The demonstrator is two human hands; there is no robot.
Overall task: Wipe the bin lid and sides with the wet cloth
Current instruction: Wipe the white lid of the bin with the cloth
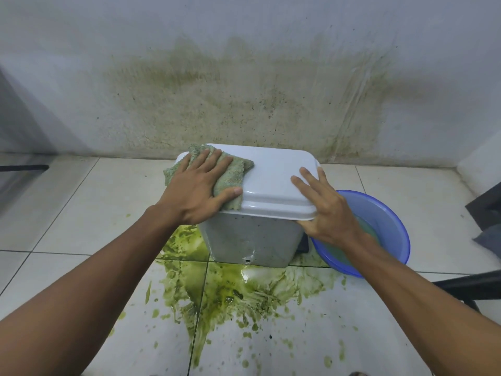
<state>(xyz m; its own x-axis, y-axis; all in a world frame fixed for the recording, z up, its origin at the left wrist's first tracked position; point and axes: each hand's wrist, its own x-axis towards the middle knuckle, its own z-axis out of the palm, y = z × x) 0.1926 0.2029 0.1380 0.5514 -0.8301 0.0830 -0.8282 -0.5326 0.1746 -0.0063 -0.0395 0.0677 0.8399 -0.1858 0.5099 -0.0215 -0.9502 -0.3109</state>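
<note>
My left hand (200, 185) lies flat, fingers straight, pressing the green cloth (234, 172) onto the lid (276, 172) at its 9 o'clock side. My right hand (328, 210), fingers spread, rests on the lid's 4 o'clock corner. The bin (252, 240) stands on the floor (81, 213), with a blue basin (385, 210) at its 3 o'clock.

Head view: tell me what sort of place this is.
Probably a wash or utility corner of a home: a tiled floor, a green-stained wall, and a blue basin of water beside the bin.
</note>
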